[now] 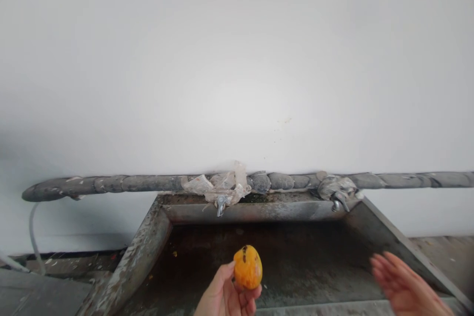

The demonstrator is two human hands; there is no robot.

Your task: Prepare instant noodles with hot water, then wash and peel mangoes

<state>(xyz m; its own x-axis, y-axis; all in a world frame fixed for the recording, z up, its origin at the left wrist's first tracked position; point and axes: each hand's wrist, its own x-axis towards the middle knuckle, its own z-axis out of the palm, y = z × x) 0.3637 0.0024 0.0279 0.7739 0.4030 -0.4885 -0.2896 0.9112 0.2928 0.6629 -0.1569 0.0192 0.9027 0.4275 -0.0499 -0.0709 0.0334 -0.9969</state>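
In my left hand (227,294) I hold a yellow-orange fruit (248,266), rounded like a small mango, with dark blemishes near its top. The thumb presses its left side and the fingers curl under it. The fruit is above the near part of a dirty metal sink (252,213). My right hand (405,284) hangs over the sink's right side with its fingers stretched out and nothing in it; it is slightly blurred.
A thick wrapped pipe (140,183) runs along the white wall (237,69). Two taps come off it over the sink's back edge: a middle tap (221,205) and a right tap (338,202), both wrapped in plastic. A thin hose (34,237) hangs at the left.
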